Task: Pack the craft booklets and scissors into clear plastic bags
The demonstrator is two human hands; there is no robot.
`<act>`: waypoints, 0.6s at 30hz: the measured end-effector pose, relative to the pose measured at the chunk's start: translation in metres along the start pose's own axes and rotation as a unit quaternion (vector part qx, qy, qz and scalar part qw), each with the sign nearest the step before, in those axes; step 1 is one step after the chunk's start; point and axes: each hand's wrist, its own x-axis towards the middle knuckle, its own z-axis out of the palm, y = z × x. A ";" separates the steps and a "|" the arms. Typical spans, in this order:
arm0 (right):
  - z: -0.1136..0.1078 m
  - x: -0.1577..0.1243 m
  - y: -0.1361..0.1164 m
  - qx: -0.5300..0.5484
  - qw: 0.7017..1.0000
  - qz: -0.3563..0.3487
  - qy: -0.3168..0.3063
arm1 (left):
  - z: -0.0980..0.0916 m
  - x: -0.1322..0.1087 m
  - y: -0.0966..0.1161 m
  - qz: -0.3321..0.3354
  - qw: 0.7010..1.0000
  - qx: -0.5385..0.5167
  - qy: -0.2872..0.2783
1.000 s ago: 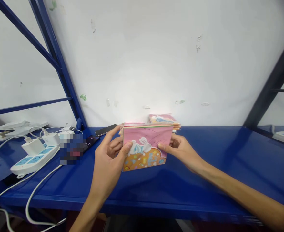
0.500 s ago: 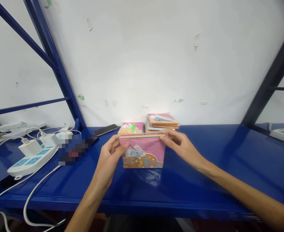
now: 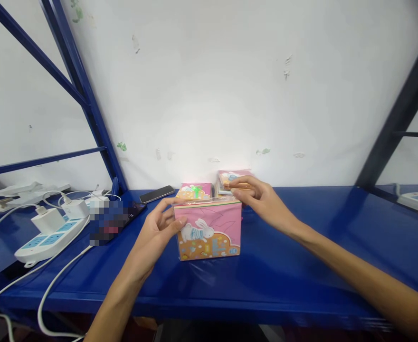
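A flat packet of coloured paper (image 3: 226, 223) in clear plastic stands upright on the blue table, its pink and orange cover with a white rabbit facing me. My left hand (image 3: 159, 221) grips its left side, thumb on the front cover and fingers behind. Loose clear plastic shows along the top edge. My right hand (image 3: 257, 197) is just above the packet's top right corner. Its thumb and index finger are slightly apart, with nothing visible between them. Behind stand a small stack of similar packets (image 3: 194, 190) and a taller stack (image 3: 226, 176), partly hidden by my right hand.
A phone (image 3: 156, 194) lies near the wall, and another dark device, partly blurred out, lies left of my left hand. A white power strip (image 3: 48, 244) with plugs and trailing cables (image 3: 47, 294) occupies the left. Blue shelf posts (image 3: 98, 118) flank the table (image 3: 319, 247).
My right hand has left the packet's top right corner and moved slightly up. The packet sits a little lower in view and leans differently, still in my left hand.
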 end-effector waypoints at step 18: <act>-0.013 -0.009 -0.006 -0.033 0.998 -0.052 -0.028 | -0.014 -0.006 0.008 0.030 0.990 0.112 -0.080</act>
